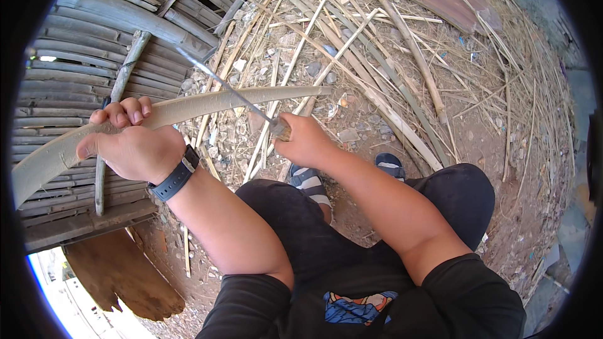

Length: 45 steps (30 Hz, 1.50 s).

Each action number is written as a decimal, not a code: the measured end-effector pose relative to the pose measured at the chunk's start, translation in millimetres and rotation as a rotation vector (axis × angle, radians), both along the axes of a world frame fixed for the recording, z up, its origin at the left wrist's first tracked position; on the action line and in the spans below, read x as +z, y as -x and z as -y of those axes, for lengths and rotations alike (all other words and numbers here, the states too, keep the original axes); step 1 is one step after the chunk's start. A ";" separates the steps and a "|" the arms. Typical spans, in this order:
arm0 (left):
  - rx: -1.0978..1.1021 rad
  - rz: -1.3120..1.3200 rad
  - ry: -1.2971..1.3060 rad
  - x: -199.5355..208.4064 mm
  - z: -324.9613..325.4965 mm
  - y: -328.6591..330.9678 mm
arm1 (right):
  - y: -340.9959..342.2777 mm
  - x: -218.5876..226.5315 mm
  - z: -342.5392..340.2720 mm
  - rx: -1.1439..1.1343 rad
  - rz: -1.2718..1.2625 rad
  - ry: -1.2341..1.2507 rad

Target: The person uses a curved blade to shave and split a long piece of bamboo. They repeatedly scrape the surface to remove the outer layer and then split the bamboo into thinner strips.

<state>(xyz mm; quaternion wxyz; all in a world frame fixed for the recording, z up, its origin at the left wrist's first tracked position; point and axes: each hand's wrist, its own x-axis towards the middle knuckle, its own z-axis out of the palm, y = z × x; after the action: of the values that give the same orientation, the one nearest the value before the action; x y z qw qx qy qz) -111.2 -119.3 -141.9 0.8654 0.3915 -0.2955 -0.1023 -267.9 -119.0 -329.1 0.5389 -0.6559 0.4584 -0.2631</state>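
A long, pale split bamboo strip [207,103] runs from the left rim to the middle of the view, its far end narrowing toward the right. My left hand [135,141] is closed round it, with fingertips over the upper edge and the thumb along the near face. In my right hand [306,141] is the short, stubby handle of a knife [217,80]. Its thin grey blade points up and left and crosses the strip to the right of my left hand. Whether the blade touches the bamboo I cannot tell.
Bamboo slats form a wall or panel [69,81] on the left, with an upright pole [129,63] against it. Loose bamboo strips [377,97] and shavings litter the stony ground around my sandalled feet [311,183]. A brown sheet [122,270] lies at lower left.
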 end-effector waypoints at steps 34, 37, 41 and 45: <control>-0.319 0.192 0.018 13.1 -18.9 -18.2 | -3.9 -42.2 4.6 -0.111 0.161 0.029; -0.537 0.197 0.065 6.6 -10.8 -27.7 | 6.2 -91.8 -5.6 -0.177 0.116 -0.045; -0.609 0.216 0.110 -2.7 -9.1 -55.0 | 40.5 -136.5 4.9 -0.240 -0.051 -0.504; -0.683 0.199 0.121 0.1 -8.5 -51.7 | 17.4 -64.5 11.0 -0.099 0.080 -0.294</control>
<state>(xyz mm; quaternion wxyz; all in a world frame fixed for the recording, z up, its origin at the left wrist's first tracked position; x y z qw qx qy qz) -59.5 -110.8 -141.9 0.7698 0.2264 -0.4977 -0.3292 -285.3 -129.9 -393.5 0.6330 -0.5357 0.5021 -0.2454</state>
